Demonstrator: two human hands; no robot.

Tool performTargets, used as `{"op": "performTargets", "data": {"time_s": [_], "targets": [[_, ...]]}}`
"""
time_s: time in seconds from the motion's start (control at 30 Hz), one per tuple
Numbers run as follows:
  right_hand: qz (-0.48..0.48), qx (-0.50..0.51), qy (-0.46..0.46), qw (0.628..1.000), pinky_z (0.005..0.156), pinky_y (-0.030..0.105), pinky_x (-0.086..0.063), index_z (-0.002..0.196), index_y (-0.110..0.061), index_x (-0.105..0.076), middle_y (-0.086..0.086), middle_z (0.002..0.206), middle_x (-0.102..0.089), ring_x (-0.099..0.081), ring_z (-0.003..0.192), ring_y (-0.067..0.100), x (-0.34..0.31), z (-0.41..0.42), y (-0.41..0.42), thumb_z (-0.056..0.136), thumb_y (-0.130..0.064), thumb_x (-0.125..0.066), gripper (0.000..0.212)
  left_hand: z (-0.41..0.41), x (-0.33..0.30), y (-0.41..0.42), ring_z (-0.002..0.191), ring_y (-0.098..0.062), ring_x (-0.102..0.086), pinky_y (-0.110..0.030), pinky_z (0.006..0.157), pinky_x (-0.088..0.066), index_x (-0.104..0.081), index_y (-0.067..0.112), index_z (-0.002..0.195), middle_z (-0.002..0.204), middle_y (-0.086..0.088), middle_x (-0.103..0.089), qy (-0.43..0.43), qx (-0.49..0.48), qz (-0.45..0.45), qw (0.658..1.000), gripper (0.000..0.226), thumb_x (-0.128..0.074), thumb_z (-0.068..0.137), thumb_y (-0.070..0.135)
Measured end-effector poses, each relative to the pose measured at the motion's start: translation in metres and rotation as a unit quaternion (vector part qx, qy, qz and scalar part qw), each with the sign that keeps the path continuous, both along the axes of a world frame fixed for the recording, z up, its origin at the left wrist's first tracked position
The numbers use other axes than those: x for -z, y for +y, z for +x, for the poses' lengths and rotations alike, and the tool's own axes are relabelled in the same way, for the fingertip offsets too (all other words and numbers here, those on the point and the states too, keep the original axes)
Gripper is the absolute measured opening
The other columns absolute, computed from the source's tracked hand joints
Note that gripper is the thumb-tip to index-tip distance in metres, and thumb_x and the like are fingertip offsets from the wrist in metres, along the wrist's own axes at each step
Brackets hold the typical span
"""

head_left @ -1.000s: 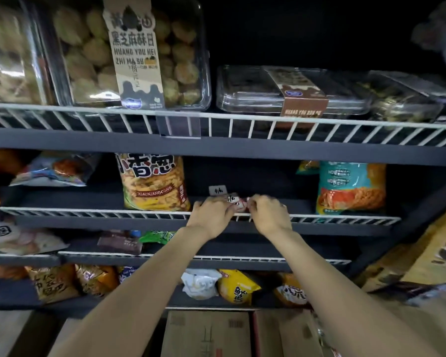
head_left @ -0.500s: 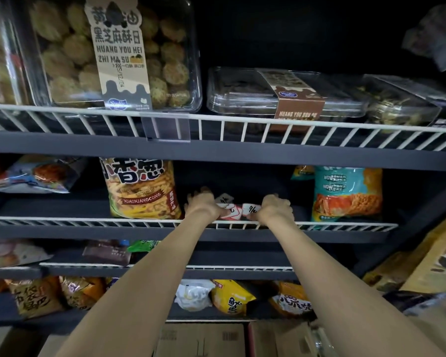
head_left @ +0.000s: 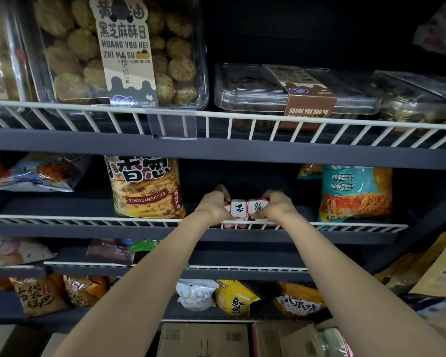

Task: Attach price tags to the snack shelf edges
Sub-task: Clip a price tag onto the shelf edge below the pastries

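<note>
As both arms reach up to the middle tier of a dark snack display, the left hand (head_left: 213, 208) and right hand (head_left: 277, 208) meet over a strip of price tags (head_left: 246, 210), white labels with red borders and handwritten figures. The left hand's fingers curl round the strip's left end, and the right hand's fingers pinch its right end; the tags sit between the two hands, right at the white wire rail (head_left: 88, 220) that fronts this shelf. More red-edged tags show just below, against the rail itself.

To the left of the hands stands a yellow chip bag (head_left: 147, 186) printed XIAOXIANGCONG, and well to the right a teal snack bag (head_left: 355, 191) leans upright on the same shelf. Far left, a blue and orange packet (head_left: 39, 173) lies tilted.

On the tier above, a clear box of round biscuits (head_left: 119, 52) stands on end behind the upper wire rail (head_left: 268, 119), with a flatter clear tray (head_left: 294, 88) banded in brown to its right. A transparent tag holder (head_left: 171, 126) hangs on that upper rail, below the biscuit box.

Lower shelves carry orange and yellow bags, among them a yellow pouch (head_left: 233, 297) and a white one (head_left: 196, 295) side by side. Cardboard cartons (head_left: 204, 340) sit nearest the camera at the bottom.
</note>
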State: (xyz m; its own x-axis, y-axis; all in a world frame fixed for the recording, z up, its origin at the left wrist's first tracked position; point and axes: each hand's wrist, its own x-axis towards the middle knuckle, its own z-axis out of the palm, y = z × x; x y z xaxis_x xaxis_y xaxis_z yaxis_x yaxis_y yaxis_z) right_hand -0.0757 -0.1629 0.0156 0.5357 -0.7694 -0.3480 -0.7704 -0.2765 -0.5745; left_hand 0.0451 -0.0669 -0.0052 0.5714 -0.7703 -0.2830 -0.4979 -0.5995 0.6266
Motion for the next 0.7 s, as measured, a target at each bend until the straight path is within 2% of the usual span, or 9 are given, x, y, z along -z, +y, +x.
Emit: {"op": "performTargets", "data": {"time_s": [0.13, 0.2, 0.27, 0.33, 0.4, 0.5, 0.57, 0.63, 0.7], "targets": [[0.023, -0.015, -0.031, 0.999, 0.090, 0.029, -0.048, 0.120, -0.008, -0.054, 0.012, 0.115, -0.061, -0.058, 0.107, 0.023, 0.002, 0.002, -0.001, 0.077, -0.004, -0.072, 0.047, -0.002, -0.002, 0.000, 0.115, -0.022, -0.054, -0.028, 0.095, -0.047, -0.042, 0.008, 0.130, 0.126, -0.011, -0.055, 0.025, -0.014, 0.011, 1.000, 0.062, -0.074, 0.076, 0.010], [0.036, -0.012, -0.060, 0.997, 0.087, 0.028, -0.049, 0.117, -0.007, -0.055, 0.013, 0.114, -0.063, -0.059, 0.105, 0.022, 0.004, 0.003, -0.002, 0.078, -0.002, -0.070, 0.042, -0.001, -0.004, 0.000, 0.120, -0.023, -0.051, -0.028, 0.099, -0.044, -0.041, 0.006, 0.135, 0.131, -0.010, -0.053, 0.026, -0.005, 0.024, 0.999, 0.065, -0.073, 0.078, 0.011], [0.043, -0.008, -0.079, 0.996, 0.080, 0.026, -0.049, 0.116, -0.007, -0.057, 0.013, 0.113, -0.064, -0.060, 0.100, 0.021, 0.006, 0.004, -0.002, 0.079, 0.000, -0.068, 0.039, -0.001, -0.007, 0.000, 0.117, -0.020, -0.052, -0.023, 0.094, -0.043, -0.045, 0.003, 0.132, 0.129, -0.008, -0.054, 0.043, 0.009, 0.030, 0.999, 0.058, -0.070, 0.080, 0.010], [0.044, -0.009, -0.093, 0.995, 0.068, 0.020, -0.048, 0.115, -0.008, -0.058, 0.012, 0.111, -0.064, -0.059, 0.094, 0.018, 0.008, 0.005, -0.001, 0.079, 0.003, -0.068, 0.039, -0.002, -0.008, 0.000, 0.104, -0.016, -0.055, -0.023, 0.090, -0.045, -0.056, 0.003, 0.122, 0.116, -0.007, -0.059, 0.071, 0.022, 0.026, 0.997, 0.045, -0.070, 0.080, 0.013], [0.043, -0.010, -0.102, 0.994, 0.062, 0.016, -0.045, 0.115, -0.008, -0.058, 0.011, 0.110, -0.063, -0.057, 0.091, 0.016, 0.010, 0.005, -0.001, 0.078, 0.004, -0.067, 0.040, -0.004, -0.008, 0.001, 0.103, -0.017, -0.056, -0.029, 0.095, -0.047, -0.060, 0.005, 0.116, 0.114, -0.008, -0.061, 0.076, 0.025, 0.010, 0.997, 0.038, -0.069, 0.082, 0.020], [0.045, -0.008, -0.124, 0.991, 0.073, 0.023, -0.048, 0.113, -0.011, -0.059, 0.010, 0.108, -0.064, -0.060, 0.094, 0.017, 0.011, 0.006, 0.000, 0.077, 0.005, -0.068, 0.041, -0.008, -0.005, 0.001, 0.120, -0.022, -0.051, -0.027, 0.098, -0.040, -0.052, 0.005, 0.128, 0.131, -0.011, -0.054, 0.030, 0.039, 0.008, 0.999, 0.043, -0.061, 0.089, 0.020], [0.060, 0.001, -0.162, 0.985, 0.079, 0.033, -0.054, 0.104, -0.015, -0.060, 0.011, 0.105, -0.066, -0.063, 0.094, 0.022, 0.010, 0.007, 0.001, 0.075, 0.008, -0.068, 0.039, -0.008, -0.006, 0.000, 0.118, -0.024, -0.052, -0.026, 0.093, -0.041, -0.050, 0.003, 0.128, 0.129, -0.012, -0.054, 0.015, 0.048, 0.012, 0.999, 0.040, -0.058, 0.091, 0.016], [0.063, -0.001, -0.185, 0.981, 0.079, 0.041, -0.057, 0.102, -0.015, -0.061, 0.012, 0.100, -0.067, -0.066, 0.092, 0.026, 0.005, 0.004, 0.005, 0.074, 0.011, -0.067, 0.038, -0.011, -0.008, 0.000, 0.115, -0.025, -0.054, -0.027, 0.090, -0.042, -0.051, 0.003, 0.124, 0.125, -0.013, -0.056, 0.011, 0.056, 0.019, 0.998, 0.035, -0.056, 0.091, 0.013], [0.050, -0.012, -0.181, 0.982, 0.078, 0.041, -0.058, 0.105, -0.011, -0.063, 0.013, 0.098, -0.068, -0.067, 0.090, 0.026, -0.002, 0.003, 0.009, 0.075, 0.010, -0.066, 0.036, -0.014, -0.012, 0.003, 0.113, -0.025, -0.055, -0.028, 0.092, -0.043, -0.052, 0.005, 0.121, 0.122, -0.012, -0.058, 0.005, 0.056, 0.025, 0.998, 0.032, -0.057, 0.091, 0.014]]}}
